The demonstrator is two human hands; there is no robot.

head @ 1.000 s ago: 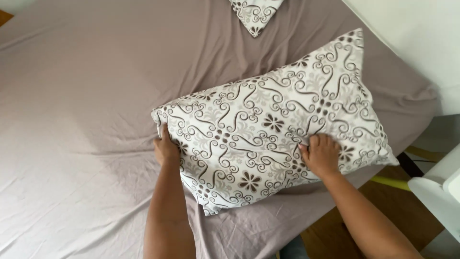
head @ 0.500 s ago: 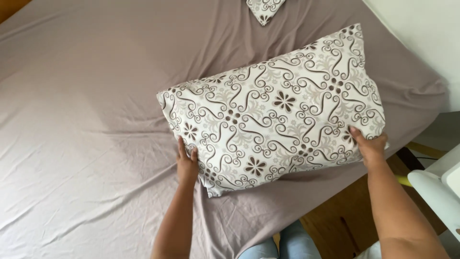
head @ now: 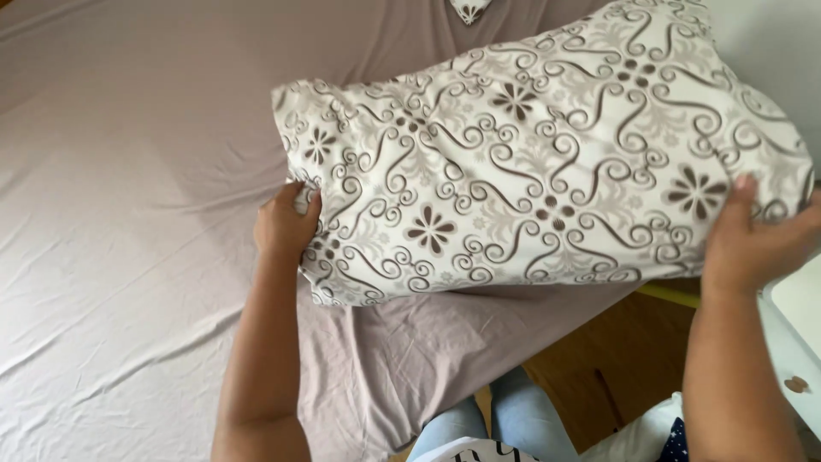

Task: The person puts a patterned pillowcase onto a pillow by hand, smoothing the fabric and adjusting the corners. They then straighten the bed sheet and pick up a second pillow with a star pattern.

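A large pillow (head: 539, 162) in a white case with brown scroll and flower patterns is lifted off the bed, near my chest. My left hand (head: 286, 227) grips its left end and my right hand (head: 757, 239) grips its right end. Below it lies the bed's mauve-grey sheet (head: 128, 214), wrinkled. The pillow hides part of the bed's right side.
A second patterned pillow corner (head: 469, 8) peeks in at the top edge. Wooden floor (head: 616, 368) shows beside the bed at the bottom right, with my jeans-clad legs (head: 496, 419). A white furniture edge (head: 795, 334) stands at far right.
Both hands slid from the pillow's top to its two ends and raised it off the sheet toward me; it now looks larger and closer.
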